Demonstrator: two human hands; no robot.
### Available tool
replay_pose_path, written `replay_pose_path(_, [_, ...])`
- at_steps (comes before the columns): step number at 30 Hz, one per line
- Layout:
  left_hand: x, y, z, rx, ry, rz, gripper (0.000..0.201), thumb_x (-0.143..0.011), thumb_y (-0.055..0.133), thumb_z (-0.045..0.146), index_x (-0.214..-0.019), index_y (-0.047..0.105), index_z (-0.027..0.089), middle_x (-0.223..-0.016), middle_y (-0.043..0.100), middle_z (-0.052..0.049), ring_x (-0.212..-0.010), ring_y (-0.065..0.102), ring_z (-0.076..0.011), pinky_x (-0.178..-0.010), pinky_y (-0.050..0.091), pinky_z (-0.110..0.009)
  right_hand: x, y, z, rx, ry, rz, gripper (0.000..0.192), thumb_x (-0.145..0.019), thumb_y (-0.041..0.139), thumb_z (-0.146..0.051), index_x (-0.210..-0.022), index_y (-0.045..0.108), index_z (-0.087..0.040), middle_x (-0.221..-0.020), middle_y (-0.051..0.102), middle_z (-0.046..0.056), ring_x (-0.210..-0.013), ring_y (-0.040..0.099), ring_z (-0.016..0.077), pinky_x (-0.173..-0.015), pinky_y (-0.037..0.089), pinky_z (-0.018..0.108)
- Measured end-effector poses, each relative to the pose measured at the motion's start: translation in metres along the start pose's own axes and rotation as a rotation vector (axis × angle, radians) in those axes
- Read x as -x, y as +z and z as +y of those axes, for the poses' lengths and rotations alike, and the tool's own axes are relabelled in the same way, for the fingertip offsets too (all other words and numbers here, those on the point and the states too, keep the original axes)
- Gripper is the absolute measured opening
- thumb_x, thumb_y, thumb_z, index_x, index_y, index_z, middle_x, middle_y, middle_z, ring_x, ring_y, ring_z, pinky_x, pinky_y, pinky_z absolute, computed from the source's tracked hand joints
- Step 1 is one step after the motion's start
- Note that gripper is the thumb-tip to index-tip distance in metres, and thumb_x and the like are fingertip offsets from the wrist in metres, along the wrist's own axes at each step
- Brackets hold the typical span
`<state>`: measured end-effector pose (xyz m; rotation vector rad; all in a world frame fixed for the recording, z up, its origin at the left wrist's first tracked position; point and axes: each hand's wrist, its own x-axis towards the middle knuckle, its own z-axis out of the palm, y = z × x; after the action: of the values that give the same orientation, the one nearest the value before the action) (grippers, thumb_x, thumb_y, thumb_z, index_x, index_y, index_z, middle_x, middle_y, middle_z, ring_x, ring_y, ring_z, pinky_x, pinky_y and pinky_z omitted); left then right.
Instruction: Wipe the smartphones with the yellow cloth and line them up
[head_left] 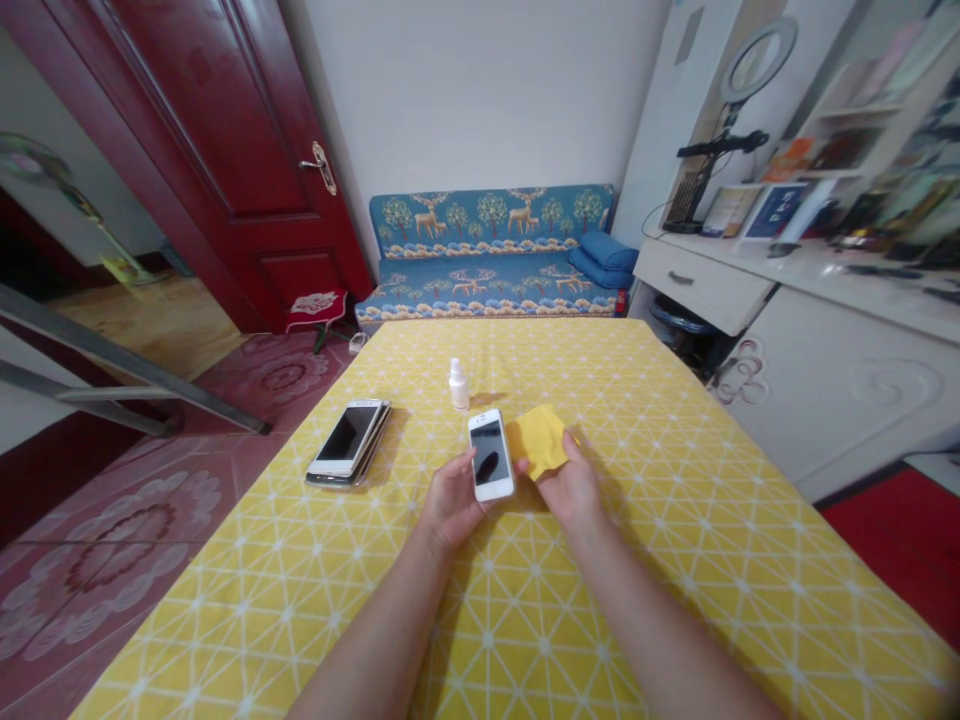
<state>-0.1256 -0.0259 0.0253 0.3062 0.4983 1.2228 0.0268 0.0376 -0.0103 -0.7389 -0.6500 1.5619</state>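
bottle, contents unclear, beyond left fingers tight on phone, right fingers tight on cloth

Legible lettering, one item only: blue box, 2 o'clock from centre, on the white counter. White capitals, set aslant: P, then S; the character between them cannot be made out. Pale carton just beside it, also 2 o'clock: surface print blurred, unreadable. Spray bottle, near centre: any marking too small to read.

Red door, deer-patterned sofa, ring light
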Motion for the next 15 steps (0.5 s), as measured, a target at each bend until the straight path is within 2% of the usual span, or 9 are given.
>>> replay_pose_path(3, [-0.001, -0.002, -0.002, 0.016, -0.004, 0.039, 0.024, -0.084, 0.057, 0.022, -0.104, 0.063, 0.009, -0.094, 0.074, -0.013, -0.097, 0.069, -0.0277, -0.077, 0.055, -0.032, 0.008, 0.011, 0.005, -0.107, 0.156, 0.047, 0.027, -0.088, 0.052, -0.044, -0.096, 0.067, -0.024, -0.104, 0.073, 0.007, -0.09, 0.069, 0.0218, -0.061, 0.058, 0.031])
replay_pose_path(5, [-0.002, -0.002, -0.003, -0.009, 0.003, 0.089, 0.024, -0.083, 0.058, 0.019, -0.104, 0.062, 0.009, -0.092, 0.074, -0.013, -0.091, 0.071, -0.0269, -0.073, 0.056, -0.031, 0.011, 0.017, 0.005, -0.114, 0.184, 0.055, 0.027, -0.087, 0.053, -0.044, -0.096, 0.068, -0.024, -0.105, 0.073, 0.007, -0.09, 0.07, 0.0217, -0.06, 0.058, 0.03])
replay_pose_path(10, [-0.001, 0.001, -0.005, -0.142, 0.085, 0.173, 0.041, -0.079, 0.061, 0.012, -0.12, 0.055, 0.012, -0.091, 0.073, -0.009, -0.077, 0.071, -0.0198, -0.065, 0.056, -0.026, 0.011, 0.017, -0.005, 0.059, 0.096, 0.04, 0.035, -0.082, 0.058, -0.053, -0.093, 0.068, -0.021, -0.104, 0.073, 0.01, -0.09, 0.071, 0.0269, -0.064, 0.06, 0.037])
replay_pose_path(15, [0.003, 0.0, 0.007, -0.252, 0.134, 0.163, 0.049, -0.079, 0.064, 0.014, -0.126, 0.054, 0.014, -0.095, 0.073, -0.008, -0.078, 0.072, -0.0196, -0.065, 0.056, -0.024, 0.008, 0.008, -0.01, 0.115, 0.068, 0.13, 0.029, -0.071, 0.074, -0.042, -0.086, 0.067, -0.018, -0.085, 0.075, 0.009, -0.078, 0.072, 0.0259, -0.063, 0.059, 0.034])
